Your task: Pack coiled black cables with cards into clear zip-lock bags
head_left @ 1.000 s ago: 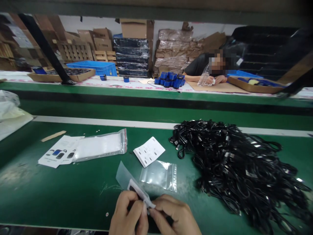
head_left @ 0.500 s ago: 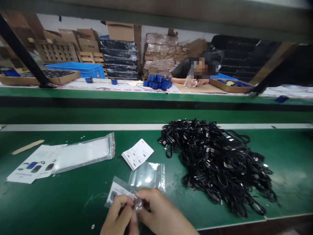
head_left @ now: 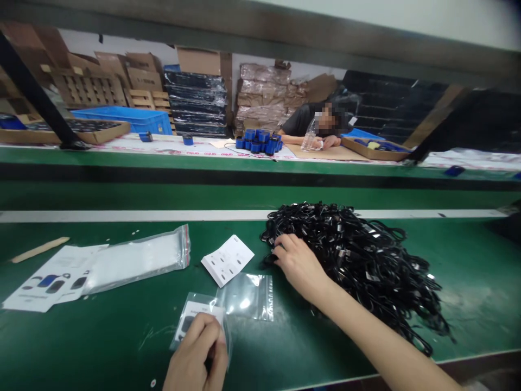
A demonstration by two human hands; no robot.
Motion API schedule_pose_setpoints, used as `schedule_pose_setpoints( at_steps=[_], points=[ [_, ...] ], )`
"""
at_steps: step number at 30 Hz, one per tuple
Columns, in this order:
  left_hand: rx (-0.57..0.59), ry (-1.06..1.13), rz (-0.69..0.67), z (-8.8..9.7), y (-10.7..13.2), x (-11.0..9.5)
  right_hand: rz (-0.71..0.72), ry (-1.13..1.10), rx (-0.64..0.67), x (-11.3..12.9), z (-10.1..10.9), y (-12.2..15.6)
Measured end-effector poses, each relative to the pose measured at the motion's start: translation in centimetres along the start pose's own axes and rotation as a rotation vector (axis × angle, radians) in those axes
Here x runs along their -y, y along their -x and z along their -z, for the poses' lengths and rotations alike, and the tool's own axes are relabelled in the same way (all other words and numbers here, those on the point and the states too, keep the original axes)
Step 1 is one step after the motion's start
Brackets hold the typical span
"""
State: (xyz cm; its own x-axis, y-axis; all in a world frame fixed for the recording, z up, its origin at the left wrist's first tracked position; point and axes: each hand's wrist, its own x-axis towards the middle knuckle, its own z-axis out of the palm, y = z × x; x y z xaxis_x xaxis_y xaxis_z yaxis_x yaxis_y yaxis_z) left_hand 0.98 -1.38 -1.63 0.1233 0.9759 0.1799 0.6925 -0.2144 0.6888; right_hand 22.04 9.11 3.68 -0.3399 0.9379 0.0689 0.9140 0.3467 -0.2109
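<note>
My left hand (head_left: 198, 353) is closed on a clear zip bag (head_left: 176, 335) with a printed leaflet (head_left: 188, 314) inside it, low in the middle of the head view. At the left edge of a large heap of black cables (head_left: 345, 255), my right hand (head_left: 296, 263) has its fingers curled down around a bundled black cable (head_left: 268, 260); the fingertips are partly hidden. Between the hands lies a flat clear zip bag (head_left: 246, 297). Just behind that bag rests a stack of small printed sheets (head_left: 228, 259).
Printed leaflets (head_left: 36, 285), a pack of clear bags (head_left: 136, 259) and a thin wooden stick (head_left: 40, 250) lie at left. Beyond the green bench, a raised shelf carries blue-and-black items (head_left: 259, 142) and cardboard trays (head_left: 374, 149). A person (head_left: 301, 120) leans there beside a clear bottle (head_left: 311, 140).
My right hand has let go of the leaflet's bag and moved right and away from me to the cable heap. My left hand still holds the bag. The view has shifted slightly.
</note>
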Motion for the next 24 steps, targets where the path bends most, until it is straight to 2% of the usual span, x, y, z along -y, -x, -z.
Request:
schedule_pose_setpoints(
  at_steps=[3, 5, 8, 10, 12, 16, 20, 24],
  points=[
    [0.008, -0.035, -0.071, 0.3, -0.2, 0.5, 0.146, -0.174, 0.100, 2.8, 0.0, 2.8],
    [0.044, -0.063, -0.130, 0.6, -0.3, 0.9, 0.248, -0.425, 0.236, 4.8, -0.3, 4.8],
    [0.082, -0.112, -0.193, 0.8, -0.3, 1.3, 0.188, -0.571, 0.330, 6.6, -1.3, 6.5],
    [0.083, -0.120, -0.206, 0.5, -0.1, 1.4, 0.113, -0.517, 0.343, 7.0, -1.9, 6.8],
    [0.033, -0.092, -0.170, 0.1, 0.2, 1.3, 0.082, -0.492, 0.350, 7.0, -2.2, 6.7],
    [-0.081, 0.004, -0.063, -0.5, 0.7, 1.1, 0.073, -0.599, 0.309, 6.8, -1.9, 6.5],
    [-0.068, 0.088, -0.038, -0.3, 0.9, 1.0, 0.023, -0.694, 0.251, 6.5, -2.1, 6.8],
    [-0.037, 0.087, -0.043, -0.2, 1.1, 1.1, -0.015, -0.567, 0.212, 7.0, -3.1, 7.3]
  ],
)
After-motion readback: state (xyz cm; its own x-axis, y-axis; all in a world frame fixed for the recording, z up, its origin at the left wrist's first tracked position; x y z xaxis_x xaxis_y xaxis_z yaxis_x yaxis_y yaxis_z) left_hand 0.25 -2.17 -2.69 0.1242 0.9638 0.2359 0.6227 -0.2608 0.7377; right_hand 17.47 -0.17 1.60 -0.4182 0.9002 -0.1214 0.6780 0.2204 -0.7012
